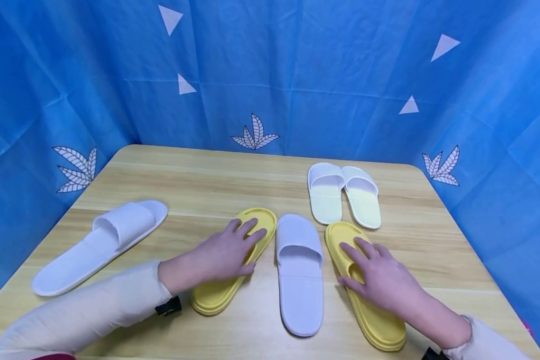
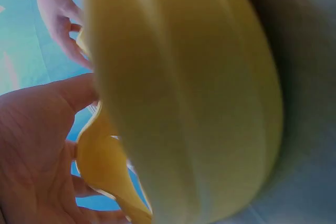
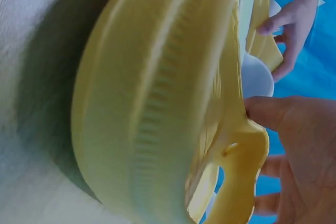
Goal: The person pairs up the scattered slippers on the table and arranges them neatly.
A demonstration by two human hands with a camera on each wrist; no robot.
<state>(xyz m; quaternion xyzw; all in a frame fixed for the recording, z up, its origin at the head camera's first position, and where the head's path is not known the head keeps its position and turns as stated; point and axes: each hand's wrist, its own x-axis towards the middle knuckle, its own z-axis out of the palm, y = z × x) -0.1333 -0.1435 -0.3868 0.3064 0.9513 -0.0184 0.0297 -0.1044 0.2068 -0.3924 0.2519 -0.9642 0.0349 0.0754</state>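
Note:
Two yellow slippers lie toe-forward, one under each hand. My left hand (image 1: 225,252) rests with fingers spread over the strap of the left yellow slipper (image 1: 213,299), its thumb at the right side. On the other yellow slipper (image 1: 380,330), my right hand (image 1: 384,277) touches the strap with extended fingers, the thumb along the left side. Both straps are partly covered by the hands. Between them lies a single white slipper (image 1: 301,305) with a ribbed strap. The wrist views show the left slipper's heel (image 2: 194,93) and the right slipper's heel (image 3: 136,98) close up.
Another large white slipper (image 1: 74,265) lies slanted at the left of the wooden table (image 1: 207,172). Behind my right hand is a smaller pale pair, a left slipper (image 1: 326,206) and a right slipper (image 1: 364,207). Blue patterned cloth (image 1: 234,50) surrounds the table's back and sides.

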